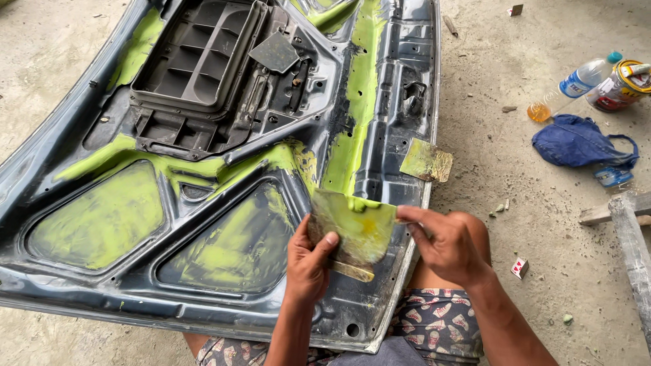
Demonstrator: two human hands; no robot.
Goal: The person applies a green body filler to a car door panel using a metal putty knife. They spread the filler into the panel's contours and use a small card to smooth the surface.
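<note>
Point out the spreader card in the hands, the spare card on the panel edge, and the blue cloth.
spreader card (356, 227), head view, green-smeared face.
spare card (426, 160), head view, middle.
blue cloth (576, 141), head view, bunched middle.

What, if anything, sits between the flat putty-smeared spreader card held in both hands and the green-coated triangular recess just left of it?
Nothing visible. The spreader card, pinched by the left hand and right hand, hangs beside the triangular recess, whose surface holds only putty.

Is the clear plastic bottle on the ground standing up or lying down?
Lying down: the bottle rests on its side on the concrete, blue cap pointing up-right.
</note>
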